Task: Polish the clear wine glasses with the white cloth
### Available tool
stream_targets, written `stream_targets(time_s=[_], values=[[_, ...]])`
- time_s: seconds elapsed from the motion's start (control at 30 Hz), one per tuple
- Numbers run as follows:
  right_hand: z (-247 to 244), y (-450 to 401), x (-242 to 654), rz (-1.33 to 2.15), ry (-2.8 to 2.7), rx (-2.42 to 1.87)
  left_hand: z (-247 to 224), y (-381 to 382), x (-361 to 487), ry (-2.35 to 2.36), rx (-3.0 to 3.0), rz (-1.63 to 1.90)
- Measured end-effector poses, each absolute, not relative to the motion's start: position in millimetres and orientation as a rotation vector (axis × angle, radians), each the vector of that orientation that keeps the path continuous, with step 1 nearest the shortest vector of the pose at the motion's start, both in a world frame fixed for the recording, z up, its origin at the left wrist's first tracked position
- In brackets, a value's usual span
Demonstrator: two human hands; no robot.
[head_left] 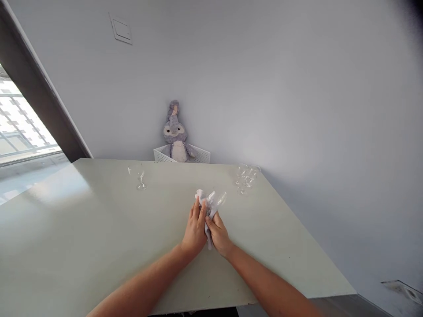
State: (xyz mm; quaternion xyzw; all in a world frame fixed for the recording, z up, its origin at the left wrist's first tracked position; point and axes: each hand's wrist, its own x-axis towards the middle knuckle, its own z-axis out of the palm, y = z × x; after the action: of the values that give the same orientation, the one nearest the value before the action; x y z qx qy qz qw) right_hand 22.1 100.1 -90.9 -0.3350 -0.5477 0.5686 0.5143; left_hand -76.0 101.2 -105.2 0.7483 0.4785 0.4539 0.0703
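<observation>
Both hands meet over the middle of the table around a clear stemmed glass [216, 200] and a white cloth [209, 240]. My left hand [195, 229] presses the cloth against the glass from the left, its fingers pointing away from me. From the right, my right hand [218, 233] is closed around the lower part of the glass with the cloth between. The bowl tilts up and to the right, its rim facing away. The stem and foot are mostly hidden by cloth and fingers.
A single stemmed glass [141, 179] stands at the far left of the pale table [132, 246]. Several clear glasses [246, 176] cluster near the far right edge. Behind the table, a plush rabbit [178, 136] sits in a white perforated basket [201, 155] against the wall.
</observation>
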Motion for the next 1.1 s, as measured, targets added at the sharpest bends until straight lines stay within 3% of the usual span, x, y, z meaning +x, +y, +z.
stream_targets(time_s=[0.23, 0.4, 0.53, 0.6, 0.73, 0.9, 1.1], values=[[-94.4, 114.6, 40.3, 1.216, -1.319, -0.996, -87.8, 107.5, -89.4, 1.062, 1.901, 1.048], [-88.9, 114.0, 42.4, 1.641, -1.290, -0.910, -68.9, 116.2, -107.8, 0.946, 1.189, 1.145], [-83.5, 111.9, 41.7, 1.827, -1.383, -0.865, -62.4, 113.7, -110.2, 0.941, 1.035, 1.153], [-84.1, 112.3, 42.7, 1.633, -1.550, -0.931, -63.2, 113.9, -109.0, 0.980, 0.998, 1.186], [-91.5, 111.0, 44.4, 0.874, -1.995, -1.091, -72.6, 121.0, -109.4, 1.035, 0.898, 1.282], [-96.9, 105.1, 40.2, 0.158, -2.420, -0.936, -82.7, 132.4, -123.3, 1.137, 0.686, 1.405], [-97.3, 104.5, 36.0, 0.132, -2.244, -0.884, -80.7, 136.7, -131.2, 0.978, 0.601, 1.477]])
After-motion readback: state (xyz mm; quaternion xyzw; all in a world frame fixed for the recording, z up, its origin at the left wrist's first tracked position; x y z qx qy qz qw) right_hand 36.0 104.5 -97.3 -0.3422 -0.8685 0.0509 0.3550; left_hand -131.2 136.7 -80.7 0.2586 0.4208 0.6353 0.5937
